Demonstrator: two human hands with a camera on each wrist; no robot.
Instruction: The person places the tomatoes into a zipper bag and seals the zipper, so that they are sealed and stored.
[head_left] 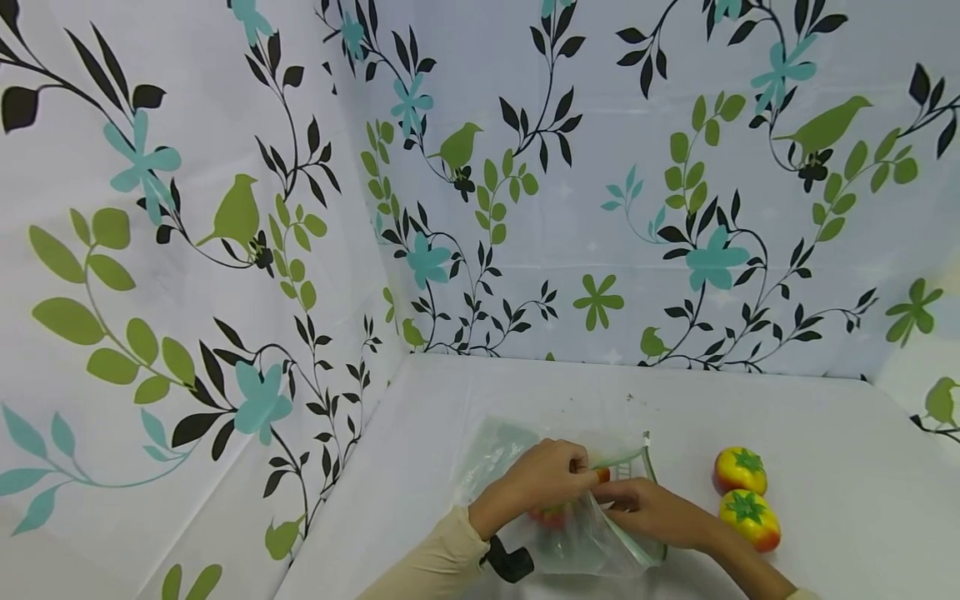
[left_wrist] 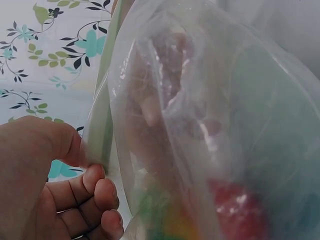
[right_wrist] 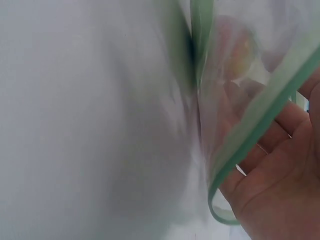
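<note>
Clear plastic bag with a green-edged mouth lies on the white-covered table, right in front of the person, slumped and creased, its opening turned toward the person's right. The left hand comes over the top of it and pinches the rim between thumb and forefinger, the other fingers curled in beneath. The right hand is at the mouth from the opposite side, the pale-green band crossing in front of its fingers. Through the cloudy film I cannot tell whether those fingers grip anything or are merely spread there. Inside the bag a round red shape shows dimly below the left hand, and close up there is a patch of green and yellow beside it, probably fruit, though the plastic blurs it.

Just beyond the right forearm sit two glossy yellow-and-red fruits with green star-shaped tops, touching one another. A beige sleeve covers the left forearm, with a black object at the wrist. Behind it all hangs white cloth printed with green birds, blue flowers and dark leaves.
</note>
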